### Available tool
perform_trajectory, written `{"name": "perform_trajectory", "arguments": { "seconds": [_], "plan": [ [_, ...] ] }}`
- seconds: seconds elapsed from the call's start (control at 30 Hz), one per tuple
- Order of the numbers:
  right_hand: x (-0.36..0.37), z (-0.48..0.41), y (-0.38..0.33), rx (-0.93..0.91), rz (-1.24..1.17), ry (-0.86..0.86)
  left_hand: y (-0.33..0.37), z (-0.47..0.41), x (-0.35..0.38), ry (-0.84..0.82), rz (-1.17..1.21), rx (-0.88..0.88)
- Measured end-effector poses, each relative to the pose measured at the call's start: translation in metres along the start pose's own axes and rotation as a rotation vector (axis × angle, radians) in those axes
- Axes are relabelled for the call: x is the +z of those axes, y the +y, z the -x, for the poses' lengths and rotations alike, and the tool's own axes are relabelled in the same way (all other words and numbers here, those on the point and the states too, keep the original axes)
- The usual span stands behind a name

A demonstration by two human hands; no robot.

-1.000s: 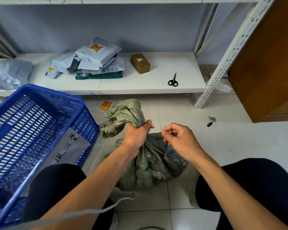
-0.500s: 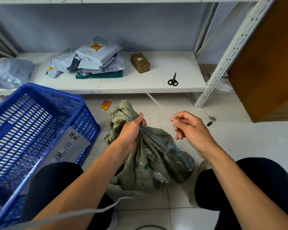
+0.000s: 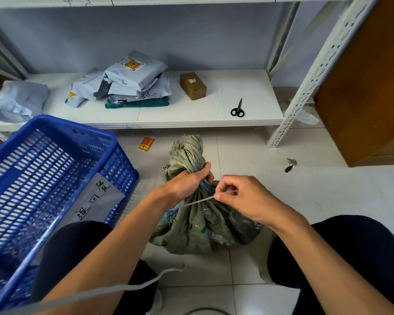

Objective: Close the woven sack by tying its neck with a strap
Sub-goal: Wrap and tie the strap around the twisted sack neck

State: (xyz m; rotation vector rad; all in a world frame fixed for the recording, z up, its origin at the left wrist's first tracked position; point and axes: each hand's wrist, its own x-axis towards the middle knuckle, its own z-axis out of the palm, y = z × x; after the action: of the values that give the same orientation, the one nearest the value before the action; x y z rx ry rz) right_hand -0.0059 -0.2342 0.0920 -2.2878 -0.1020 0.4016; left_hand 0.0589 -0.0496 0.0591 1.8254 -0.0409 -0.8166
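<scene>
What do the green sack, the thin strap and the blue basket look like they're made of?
The sack: probably woven plastic fabric, dull grey-green; fraying threads at its bunched top show the weave. The strap: looks like a thin pale plastic tie, smooth and stiffly straight; the material is uncertain. The basket: moulded blue plastic, slightly glossy, with slotted lattice walls.

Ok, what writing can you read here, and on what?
"退回" plus a third unclear character: white sheet in the blue basket.
Perhaps "18-2-2", handwritten: grey mail bag on the shelf.
Yellow label on the top bag, red sticker on the floor, marks on the sack: too blurred.
</scene>
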Motion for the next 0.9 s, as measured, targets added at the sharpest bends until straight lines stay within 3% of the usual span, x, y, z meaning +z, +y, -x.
{"name": "perform_trajectory", "arguments": {
  "seconds": [0.3,0.73,0.9],
  "plan": [
    [0.031,-0.013,0.003,-0.097,0.104,0.292,-0.001,-0.001,0.012,0.039,0.013,-0.108],
    [0.043,-0.009,-0.008,-0.101,-0.153,0.23,0.005,0.004,0.016,-0.036,0.074,-0.033],
    [0.042,-0.007,-0.012,-0.156,-0.088,0.257,0.012,0.01,0.016,-0.044,0.052,-0.03]
  ]
}}
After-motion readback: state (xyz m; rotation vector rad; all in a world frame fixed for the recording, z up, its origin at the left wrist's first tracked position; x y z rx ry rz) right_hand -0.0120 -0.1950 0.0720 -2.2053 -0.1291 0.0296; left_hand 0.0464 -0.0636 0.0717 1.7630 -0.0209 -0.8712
